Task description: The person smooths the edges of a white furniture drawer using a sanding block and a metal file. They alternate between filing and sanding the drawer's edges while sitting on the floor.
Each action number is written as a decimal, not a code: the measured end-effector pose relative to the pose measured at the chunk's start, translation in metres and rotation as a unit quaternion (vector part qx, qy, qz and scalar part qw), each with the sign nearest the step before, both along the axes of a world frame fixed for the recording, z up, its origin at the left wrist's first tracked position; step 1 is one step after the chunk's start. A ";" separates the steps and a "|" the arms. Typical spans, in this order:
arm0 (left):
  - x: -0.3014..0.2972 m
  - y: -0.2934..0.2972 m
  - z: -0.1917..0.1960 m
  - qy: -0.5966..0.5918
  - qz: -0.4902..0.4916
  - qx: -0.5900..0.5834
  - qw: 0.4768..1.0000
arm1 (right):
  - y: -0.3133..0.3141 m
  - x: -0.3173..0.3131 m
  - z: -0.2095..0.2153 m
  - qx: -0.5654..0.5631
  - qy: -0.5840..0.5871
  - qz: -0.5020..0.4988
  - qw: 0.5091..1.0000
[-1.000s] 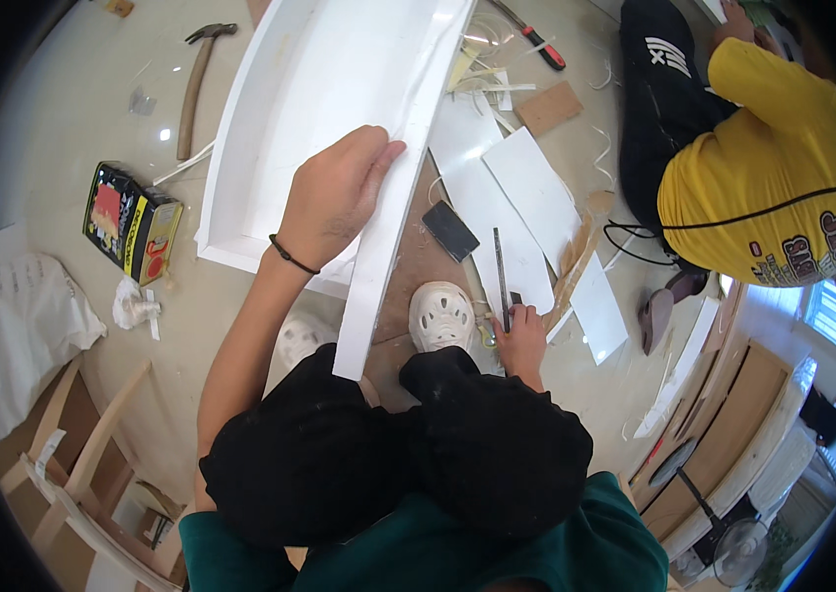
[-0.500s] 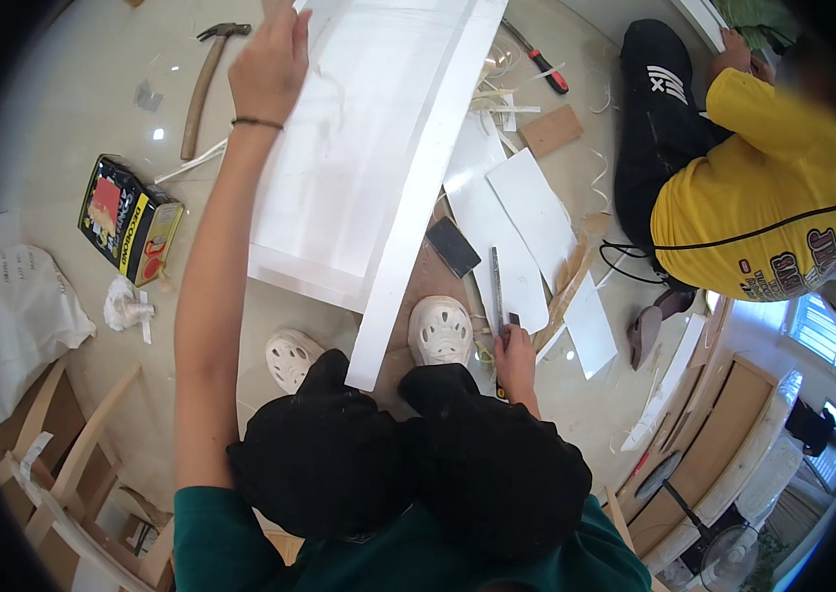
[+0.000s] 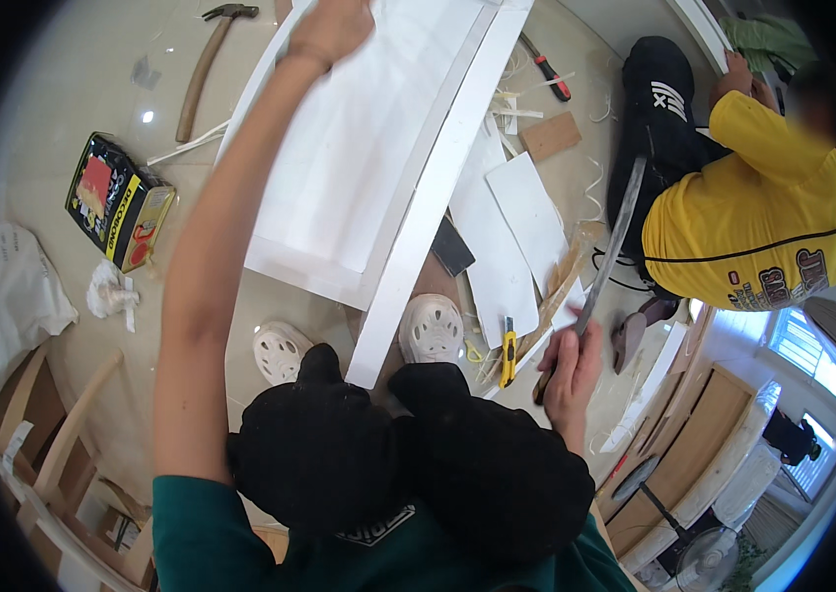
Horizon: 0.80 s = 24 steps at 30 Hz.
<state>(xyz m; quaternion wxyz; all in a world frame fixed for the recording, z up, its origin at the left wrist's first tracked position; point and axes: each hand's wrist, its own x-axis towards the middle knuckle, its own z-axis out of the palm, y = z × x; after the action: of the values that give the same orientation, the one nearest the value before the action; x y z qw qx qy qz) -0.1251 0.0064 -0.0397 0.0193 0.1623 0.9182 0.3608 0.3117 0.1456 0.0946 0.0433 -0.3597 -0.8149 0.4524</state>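
My left hand [image 3: 334,25] reaches far forward and lies flat on a large white panel [image 3: 359,148] on the floor. A long white strip [image 3: 428,217] runs along the panel's right edge down to my white shoes [image 3: 431,326]. My right hand [image 3: 571,370] grips the wooden handle of a handsaw; its thin blade [image 3: 613,242] points up and away to the right of my knee. A yellow utility knife [image 3: 507,350] lies on the floor just left of that hand.
A hammer [image 3: 206,59], a black and yellow box [image 3: 117,202] and crumpled cloth [image 3: 3,286] lie left. White sheets [image 3: 511,232], a wood block [image 3: 551,136] and a screwdriver [image 3: 546,74] lie right. A person in a yellow shirt [image 3: 743,227] crouches at right. Wooden frames [image 3: 53,434] stand lower left.
My left hand has slid from the panel's near part to its far end. My right hand has shifted right, and the saw blade now angles up toward the other person.
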 end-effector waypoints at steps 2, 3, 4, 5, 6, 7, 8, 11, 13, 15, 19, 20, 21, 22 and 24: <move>0.086 -0.035 0.028 -0.014 -0.054 0.178 0.982 | -0.006 -0.037 0.012 0.023 0.021 0.085 0.996; 0.121 -0.054 0.041 -0.142 -0.135 0.197 0.961 | -0.008 -0.054 0.018 0.064 0.001 0.137 0.988; 0.160 -0.057 0.060 -0.140 -0.161 0.202 0.956 | -0.009 -0.069 0.020 0.108 -0.021 0.188 0.976; 0.187 -0.060 0.069 -0.150 -0.182 0.185 0.954 | -0.011 -0.082 0.023 0.106 -0.046 0.205 0.972; 0.206 -0.057 0.064 -0.142 -0.186 0.213 0.949 | -0.014 -0.095 0.023 0.102 -0.069 0.223 0.967; 0.217 -0.048 0.066 -0.172 -0.162 0.232 0.944 | -0.015 -0.104 0.021 0.103 -0.094 0.237 0.961; 0.223 -0.041 0.067 -0.198 -0.139 0.251 0.937 | -0.015 -0.111 0.018 0.116 -0.084 0.255 0.956; 0.222 -0.037 0.062 -0.188 -0.150 0.305 0.922 | -0.018 -0.126 0.006 0.135 -0.047 0.290 0.946; 0.227 -0.037 0.057 -0.216 -0.143 0.308 0.915 | -0.023 -0.130 0.014 0.159 -0.094 0.300 0.936; 0.226 -0.039 0.059 -0.239 -0.140 0.314 0.908 | -0.026 -0.131 0.016 0.163 -0.122 0.295 0.934; 0.224 -0.041 0.064 -0.242 -0.152 0.309 0.907 | -0.022 -0.126 0.010 0.128 -0.137 0.275 0.943; 0.224 -0.041 0.063 -0.227 -0.155 0.298 0.914 | -0.020 -0.124 0.009 0.117 -0.131 0.278 0.944; 0.224 -0.040 0.063 -0.222 -0.155 0.296 0.916 | -0.020 -0.122 0.008 0.112 -0.112 0.285 0.945; 0.225 -0.040 0.063 -0.216 -0.153 0.293 0.919 | -0.019 -0.120 0.006 0.106 -0.092 0.294 0.945; 0.227 -0.040 0.061 -0.204 -0.141 0.296 0.922 | -0.021 -0.118 0.008 0.108 -0.087 0.303 0.943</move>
<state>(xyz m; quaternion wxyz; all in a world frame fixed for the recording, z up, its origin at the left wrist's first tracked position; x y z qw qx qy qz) 0.1020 -0.0332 0.0215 0.2083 0.2113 0.7133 0.6350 0.1933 0.1251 0.1027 -0.1280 -0.1272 -0.9299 0.3205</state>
